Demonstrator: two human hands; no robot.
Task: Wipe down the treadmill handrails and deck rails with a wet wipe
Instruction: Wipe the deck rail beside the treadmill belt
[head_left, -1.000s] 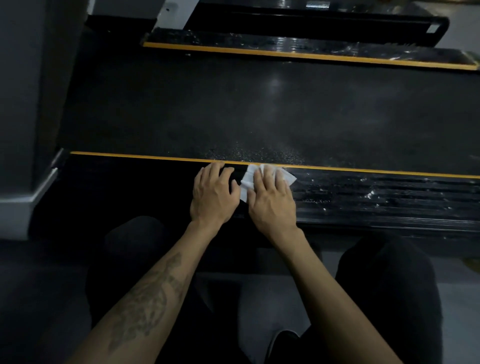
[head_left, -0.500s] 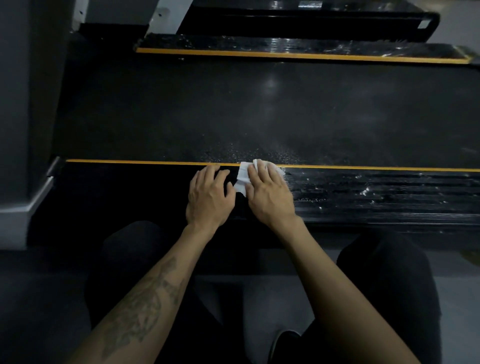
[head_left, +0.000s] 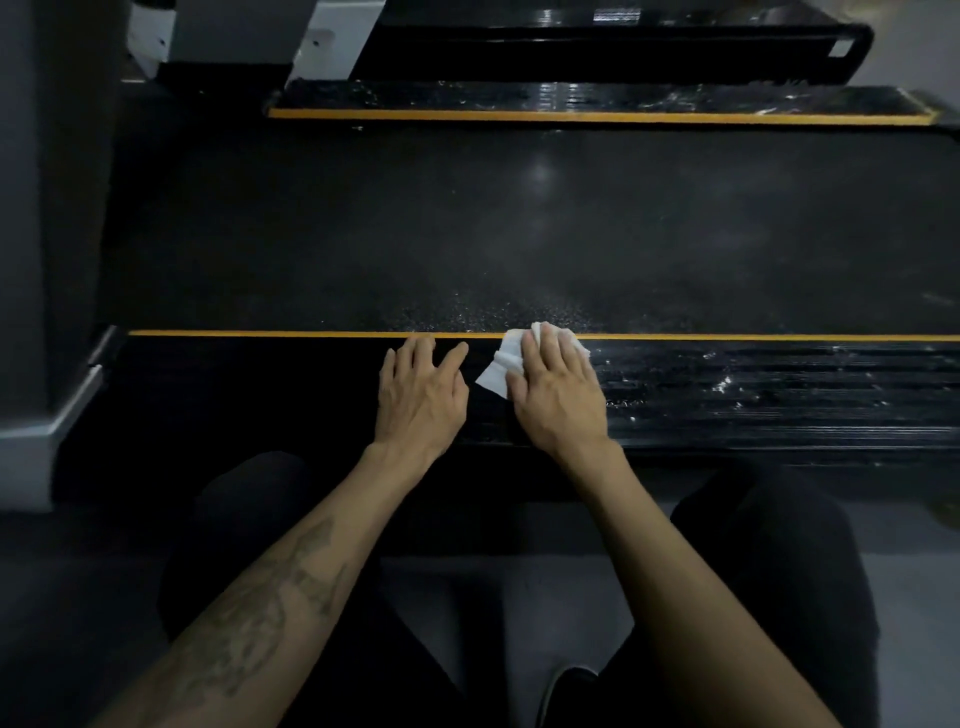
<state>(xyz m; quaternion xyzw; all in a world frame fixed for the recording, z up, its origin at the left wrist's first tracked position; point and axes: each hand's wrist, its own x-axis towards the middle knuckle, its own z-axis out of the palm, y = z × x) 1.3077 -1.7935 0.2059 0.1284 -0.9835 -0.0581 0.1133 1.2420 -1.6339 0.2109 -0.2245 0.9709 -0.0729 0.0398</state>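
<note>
Over the last second the flat right hand (head_left: 558, 387) had pushed the wet wipe (head_left: 501, 366) slightly rightward along the near deck rail (head_left: 779, 395), away from the open, bracing left hand (head_left: 421, 395), so wiping was progressing.

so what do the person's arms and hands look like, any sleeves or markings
Both forearms are bare, with no sleeves in view. The left forearm carries a large dark tattoo along its length; its design is too blurred to read. The right forearm shows no markings. Neither the left hand nor the right hand wears gloves, rings or a watch.
</note>
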